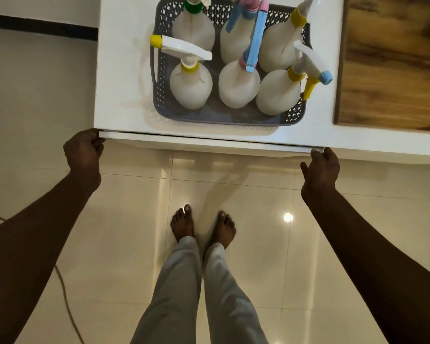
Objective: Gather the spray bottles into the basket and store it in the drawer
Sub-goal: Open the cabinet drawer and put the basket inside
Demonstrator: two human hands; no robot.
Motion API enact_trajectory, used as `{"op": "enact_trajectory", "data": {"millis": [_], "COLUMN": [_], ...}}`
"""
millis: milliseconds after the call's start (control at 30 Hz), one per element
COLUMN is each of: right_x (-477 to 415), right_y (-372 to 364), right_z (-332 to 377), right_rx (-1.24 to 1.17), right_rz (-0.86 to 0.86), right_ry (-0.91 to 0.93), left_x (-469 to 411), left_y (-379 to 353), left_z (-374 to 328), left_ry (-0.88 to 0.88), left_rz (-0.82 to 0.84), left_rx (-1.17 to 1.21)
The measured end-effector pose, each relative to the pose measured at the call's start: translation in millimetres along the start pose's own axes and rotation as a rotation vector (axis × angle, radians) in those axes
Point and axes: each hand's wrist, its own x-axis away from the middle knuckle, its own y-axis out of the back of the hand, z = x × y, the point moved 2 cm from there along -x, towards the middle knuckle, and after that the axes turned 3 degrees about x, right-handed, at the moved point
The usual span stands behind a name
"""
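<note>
Glossy tiled floor [124,244], perforated plastic basket [160,70], grainy wood board [392,70], smooth white countertop [124,83]

The top edge cuts through the heads of your three back-row spray bottles [193,31], so most of their triggers and nozzles are out of sight, and it clips the far rim of the basket [162,70]. The drawer front [209,142] shows only a thin dark gap under the counter [124,70]; the drawer's inside is hidden from you. Your left hand [83,152] tucks its fingertips behind the front's left end. How far your right hand [320,167] wraps the right end cannot be told. The wooden board [387,70] runs off the right edge, the cord [63,294] off the left and bottom.
</note>
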Motion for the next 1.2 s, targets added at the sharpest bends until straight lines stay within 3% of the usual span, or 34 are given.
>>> {"op": "enact_trajectory", "data": {"millis": [200, 400, 967, 1200], "right_x": [5, 33, 104, 113], "right_y": [28, 62, 138, 155], "right_z": [-23, -66, -140, -156], "right_rx": [0.312, 0.471, 0.561, 0.6], "right_rz": [-0.063, -0.106, -0.18, -0.201], "right_ry": [0.084, 0.098, -0.083, -0.124], "left_x": [19, 52, 132, 150], "left_y": [32, 73, 171, 190], "left_z": [33, 59, 114, 119], "left_ry": [-0.148, -0.097, 0.177, 0.192], "left_rz": [0.001, -0.002, -0.085, -0.065], "left_rx": [-0.115, -0.095, -0.041, -0.141]}}
